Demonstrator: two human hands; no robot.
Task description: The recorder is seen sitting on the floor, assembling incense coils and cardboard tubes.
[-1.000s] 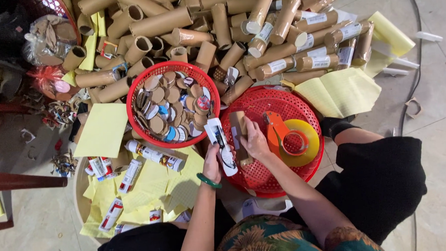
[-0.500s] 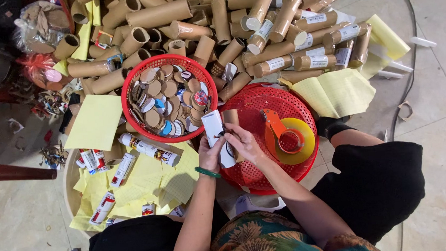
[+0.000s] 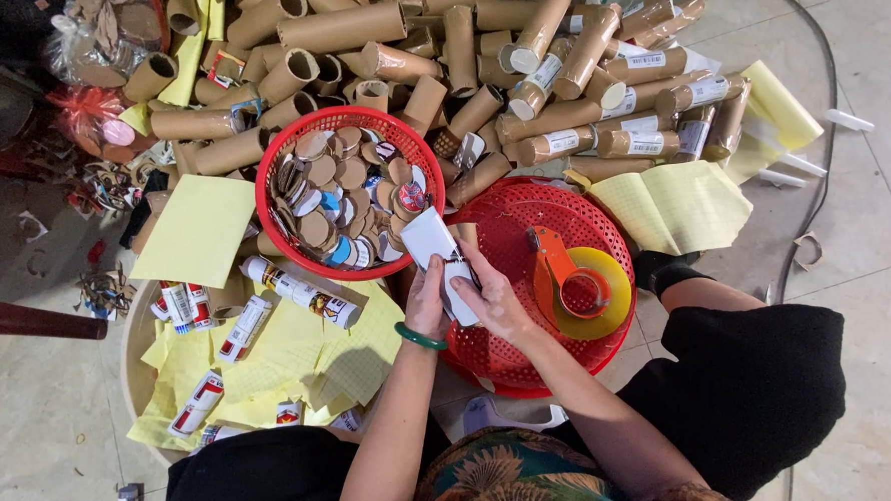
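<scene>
Both of my hands grip one white-wrapped cardboard tube [image 3: 433, 243] above the edge of a flat red basket [image 3: 510, 348]. My left hand [image 3: 428, 299], with a green bangle at the wrist, cups the tube from the left. My right hand [image 3: 490, 299] pinches its lower end from the right. The tube's top end pokes up beside a round red basket [image 3: 295, 249] filled with several cardboard discs. An orange tape dispenser with a yellow roll [image 3: 579, 287] lies in the flat basket right of my hands.
A heap of several brown cardboard tubes [image 3: 457, 50] fills the floor beyond the baskets. Yellow paper sheets [image 3: 196, 229] and several labelled tubes [image 3: 302, 292] lie on a round tray at left. More yellow sheets [image 3: 676, 206] lie at right. My knees frame the bottom.
The view has shifted slightly. My hands have stayed on the white-wrapped tube, turning it a little and drawing it lower toward me over the flat basket's edge.
</scene>
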